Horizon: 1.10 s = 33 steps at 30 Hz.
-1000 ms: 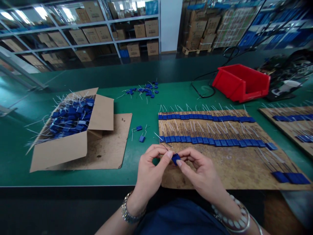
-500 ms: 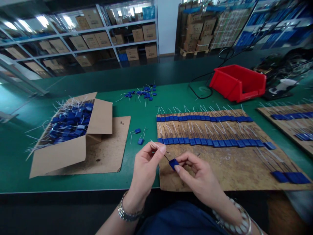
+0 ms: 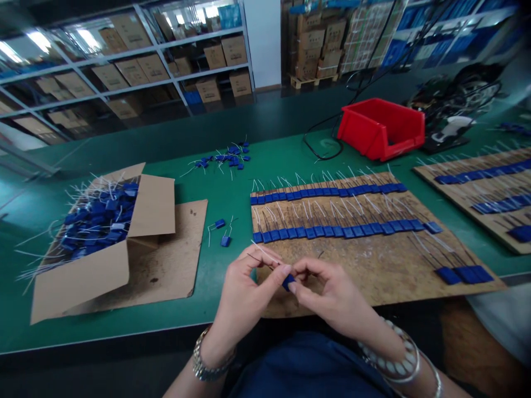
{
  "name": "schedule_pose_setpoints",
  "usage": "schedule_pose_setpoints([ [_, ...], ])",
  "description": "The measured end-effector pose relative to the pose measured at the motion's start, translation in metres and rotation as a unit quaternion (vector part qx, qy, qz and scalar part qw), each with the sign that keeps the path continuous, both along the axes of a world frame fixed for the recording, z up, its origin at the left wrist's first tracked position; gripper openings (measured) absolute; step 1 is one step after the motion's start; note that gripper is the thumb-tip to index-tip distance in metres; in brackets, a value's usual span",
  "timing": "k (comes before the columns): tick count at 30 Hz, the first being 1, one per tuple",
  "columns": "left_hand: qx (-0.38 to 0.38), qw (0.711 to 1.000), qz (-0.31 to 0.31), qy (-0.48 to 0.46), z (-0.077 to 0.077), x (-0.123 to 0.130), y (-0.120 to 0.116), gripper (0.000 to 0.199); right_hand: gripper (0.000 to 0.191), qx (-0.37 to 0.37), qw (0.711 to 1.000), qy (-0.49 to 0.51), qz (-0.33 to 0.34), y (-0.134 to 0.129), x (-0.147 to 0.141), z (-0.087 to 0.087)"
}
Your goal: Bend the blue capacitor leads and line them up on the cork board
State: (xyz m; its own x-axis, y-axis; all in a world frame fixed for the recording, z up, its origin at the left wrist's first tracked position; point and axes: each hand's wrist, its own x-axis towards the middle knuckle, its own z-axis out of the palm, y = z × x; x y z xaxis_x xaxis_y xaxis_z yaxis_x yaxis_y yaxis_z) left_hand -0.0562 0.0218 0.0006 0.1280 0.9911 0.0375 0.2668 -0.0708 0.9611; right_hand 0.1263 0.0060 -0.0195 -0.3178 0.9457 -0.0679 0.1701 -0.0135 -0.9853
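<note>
Between my two hands is a small blue box-shaped electronic component [image 3: 287, 282] with a white and a dark wire lead. My right hand [image 3: 327, 284] pinches its blue body between thumb and fingers. At the base of the leads, the thumb and fingers of my left hand [image 3: 253, 284] are closed on the wires, whose free ends stick out to the upper left. Both hands are over the near left corner of a brown board [image 3: 373, 276]. Rows of like blue components [image 3: 327, 231] lie on that board with leads pointing away from me.
To the left, an open cardboard box [image 3: 83, 276] full of blue components stands on a flat cardboard sheet [image 3: 176, 265]. Two loose components [image 3: 225, 241] and a scattered pile [image 3: 232, 157] lie on the green table. Behind are a red bin [image 3: 381, 130] and another loaded board [image 3: 464, 193].
My left hand's fingers have slid along the leads toward the blue body, so both hands are now close together. The whole view has shifted and tilted slightly.
</note>
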Motion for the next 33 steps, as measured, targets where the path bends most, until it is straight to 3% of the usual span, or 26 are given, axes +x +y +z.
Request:
schedule_pose_setpoints([
  [4,-0.073,0.997,-0.007,-0.006,0.0,0.01,-0.002,0.023,0.005,-0.024,0.998,0.064,0.007,-0.002,0.006,0.0],
  [7,-0.13,0.991,-0.006,-0.032,0.0,0.018,-0.001,0.049,0.005,-0.042,0.995,0.089,-0.016,-0.004,0.013,0.0],
  [9,-0.145,0.989,-0.018,-0.039,-0.003,0.022,0.001,0.062,0.005,-0.045,0.994,0.084,-0.047,-0.006,0.021,0.0],
  [12,-0.149,0.989,-0.013,-0.018,-0.012,0.029,0.003,0.062,0.005,0.019,0.99,0.019,-0.138,-0.01,0.045,-0.006],
  [17,-0.184,0.982,-0.005,0.042,-0.034,0.036,0.004,0.066,0.006,0.102,0.93,-0.172,-0.31,-0.032,0.107,-0.026],
  [21,-0.169,0.98,0.007,0.107,-0.038,0.042,0.001,0.065,0.005,0.113,0.875,-0.305,-0.359,-0.053,0.142,-0.039],
  [25,-0.152,0.981,0.012,0.121,-0.036,0.046,-0.003,0.062,0.007,0.117,0.838,-0.377,-0.377,-0.06,0.151,-0.044],
  [33,-0.12,0.985,0.014,0.127,-0.038,0.044,-0.005,0.058,0.024,0.147,0.785,-0.452,-0.397,-0.054,0.142,-0.048],
])
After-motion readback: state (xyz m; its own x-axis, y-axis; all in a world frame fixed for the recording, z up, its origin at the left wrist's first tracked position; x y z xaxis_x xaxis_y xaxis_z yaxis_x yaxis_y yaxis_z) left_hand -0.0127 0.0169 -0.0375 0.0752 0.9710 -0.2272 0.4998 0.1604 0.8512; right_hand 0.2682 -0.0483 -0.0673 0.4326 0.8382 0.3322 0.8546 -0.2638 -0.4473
